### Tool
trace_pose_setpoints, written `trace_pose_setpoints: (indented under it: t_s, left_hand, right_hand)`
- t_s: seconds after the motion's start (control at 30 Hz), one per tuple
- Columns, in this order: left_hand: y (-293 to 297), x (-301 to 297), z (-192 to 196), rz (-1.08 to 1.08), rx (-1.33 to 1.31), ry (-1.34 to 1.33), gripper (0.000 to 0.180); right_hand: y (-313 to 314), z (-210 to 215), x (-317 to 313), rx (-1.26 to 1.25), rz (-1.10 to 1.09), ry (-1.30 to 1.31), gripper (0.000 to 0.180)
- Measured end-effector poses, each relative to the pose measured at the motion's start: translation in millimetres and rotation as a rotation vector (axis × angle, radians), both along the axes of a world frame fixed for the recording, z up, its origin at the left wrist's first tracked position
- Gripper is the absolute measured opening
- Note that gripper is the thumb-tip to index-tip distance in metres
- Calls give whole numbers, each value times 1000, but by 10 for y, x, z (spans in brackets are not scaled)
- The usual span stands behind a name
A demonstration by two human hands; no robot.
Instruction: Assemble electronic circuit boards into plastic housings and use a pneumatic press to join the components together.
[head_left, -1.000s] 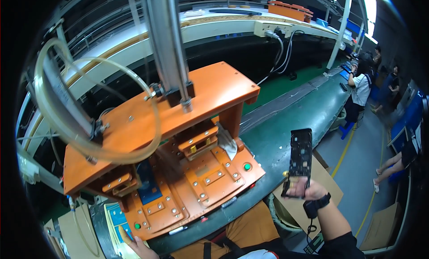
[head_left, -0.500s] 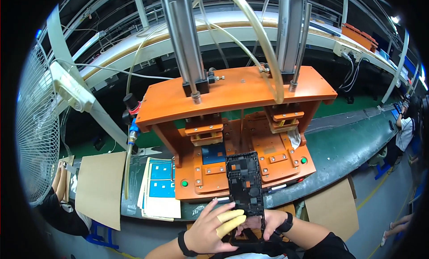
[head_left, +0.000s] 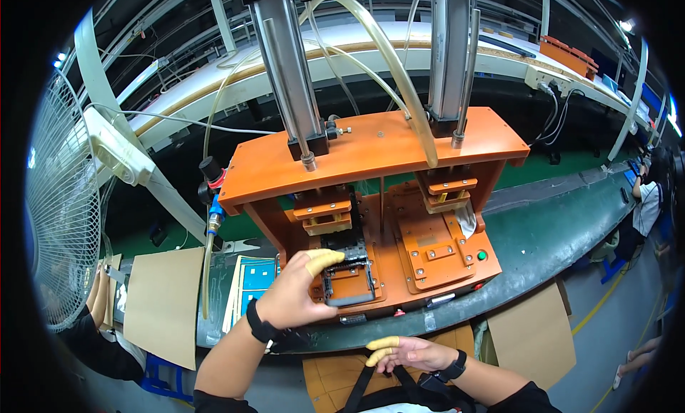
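A black plastic housing [head_left: 348,255], with an open frame at its near end, lies on the left bed of an orange press [head_left: 378,145]. Its far end passes under the left press head [head_left: 322,217]. My left hand [head_left: 296,288] grips the housing's left side, fingers on top and thumb near its front corner; a yellow finger cot covers one finger. Lower down, in front of the press, my right hand [head_left: 417,354] holds nothing, its fingers loosely apart, with yellow cots on two fingertips. Both wrists carry black bands.
The right press bed [head_left: 435,249] has a green button [head_left: 482,255] beside it. Blue sheets [head_left: 257,276] lie left of the press, by a cardboard panel [head_left: 163,299]. A caged fan [head_left: 64,199] stands at far left. Other people work at both sides.
The housing has gone from both hands in front of me onto the left press bed, over the blue piece there. My right hand has let go and stays low.
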State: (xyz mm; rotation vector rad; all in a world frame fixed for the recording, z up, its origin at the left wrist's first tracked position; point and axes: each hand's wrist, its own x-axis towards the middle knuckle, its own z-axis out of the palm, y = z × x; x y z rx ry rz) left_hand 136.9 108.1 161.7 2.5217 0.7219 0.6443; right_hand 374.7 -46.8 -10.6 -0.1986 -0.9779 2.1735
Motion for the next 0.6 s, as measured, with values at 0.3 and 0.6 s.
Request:
trace_pose_setpoints:
  t_s: [0.3, 0.6]
  left_hand:
    - [203, -3, 180, -75, 40, 316, 70]
    - [237, 31, 222, -110, 21, 389, 66]
  right_hand:
    - [-381, -370, 283, -106, -197, -116, 58]
    - [-374, -435, 194, -159, -195, -260, 57]
